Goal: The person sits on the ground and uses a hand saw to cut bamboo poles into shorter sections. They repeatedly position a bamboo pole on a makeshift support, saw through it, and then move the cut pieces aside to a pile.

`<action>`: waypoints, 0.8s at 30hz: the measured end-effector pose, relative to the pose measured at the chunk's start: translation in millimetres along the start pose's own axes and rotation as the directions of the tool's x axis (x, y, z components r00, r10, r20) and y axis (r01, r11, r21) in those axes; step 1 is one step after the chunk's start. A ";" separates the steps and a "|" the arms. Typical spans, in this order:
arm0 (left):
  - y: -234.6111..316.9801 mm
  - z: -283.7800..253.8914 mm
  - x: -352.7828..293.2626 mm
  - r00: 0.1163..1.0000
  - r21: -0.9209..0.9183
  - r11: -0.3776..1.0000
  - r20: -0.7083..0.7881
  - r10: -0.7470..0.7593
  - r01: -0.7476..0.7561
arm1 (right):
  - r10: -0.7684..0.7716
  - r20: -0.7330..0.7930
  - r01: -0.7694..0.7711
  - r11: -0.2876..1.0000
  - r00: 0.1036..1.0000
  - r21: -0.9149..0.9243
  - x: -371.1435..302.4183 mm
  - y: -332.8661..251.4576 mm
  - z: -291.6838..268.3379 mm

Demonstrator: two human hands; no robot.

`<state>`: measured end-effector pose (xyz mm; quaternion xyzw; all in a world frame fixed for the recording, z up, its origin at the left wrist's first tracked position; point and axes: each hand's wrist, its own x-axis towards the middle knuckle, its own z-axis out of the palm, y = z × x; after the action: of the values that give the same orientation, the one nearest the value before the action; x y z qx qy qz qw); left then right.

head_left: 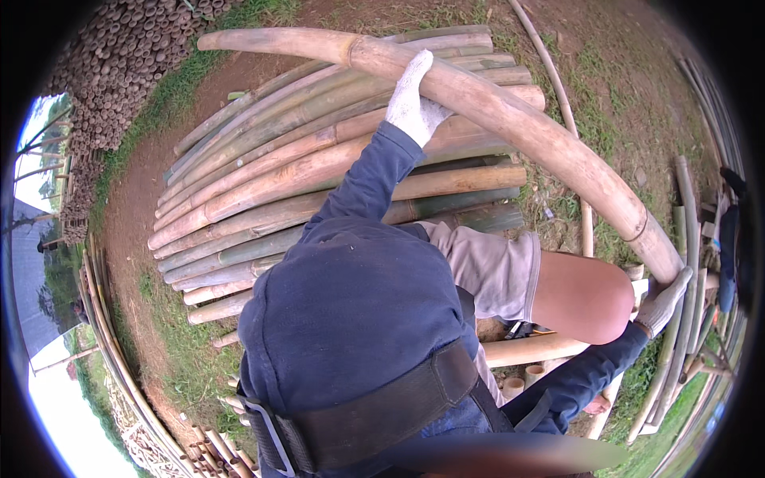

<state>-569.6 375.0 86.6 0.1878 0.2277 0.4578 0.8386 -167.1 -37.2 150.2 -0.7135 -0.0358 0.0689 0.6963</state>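
Fingers [414, 72] of white-gloved left hand [410, 107] and right hand [663, 307] grip a long tan bamboo pole [510, 110], seemingly not yet laid down; green-tan bamboo poles [255, 179] already lie side by side.

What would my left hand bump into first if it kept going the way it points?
The big bamboo pole, which your left hand already touches. What lies past it is harder to tell, because depth is unclear there.

I'm outdoors in daylight, with brown soil [131, 207] and patchy grass [163, 103] around me; to my left, a greyish panel [28, 279] shows beside greenery [60, 291] and white sky [38, 119].
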 end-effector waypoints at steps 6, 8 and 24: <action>115.4 -89.1 -37.1 0.900 0.104 0.954 -0.316 0.299 -0.280 | 0.161 0.552 0.152 0.865 0.818 -0.479 56.4 -36.7 225.2; 142.5 -113.7 -43.8 0.820 0.173 0.931 -0.440 0.365 -0.321 | 0.154 0.697 0.313 0.811 0.700 -0.494 37.3 -48.9 281.5; 139.4 -110.8 1.5 0.906 0.869 -0.419 0.373 0.202 -0.264 | 0.376 0.903 -0.300 0.903 0.210 -0.307 -39.1 -0.9 326.0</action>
<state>-725.4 459.3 67.7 0.8419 0.4388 0.2388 0.2041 -254.0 279.3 146.3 -0.5440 -0.2858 0.6246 0.4819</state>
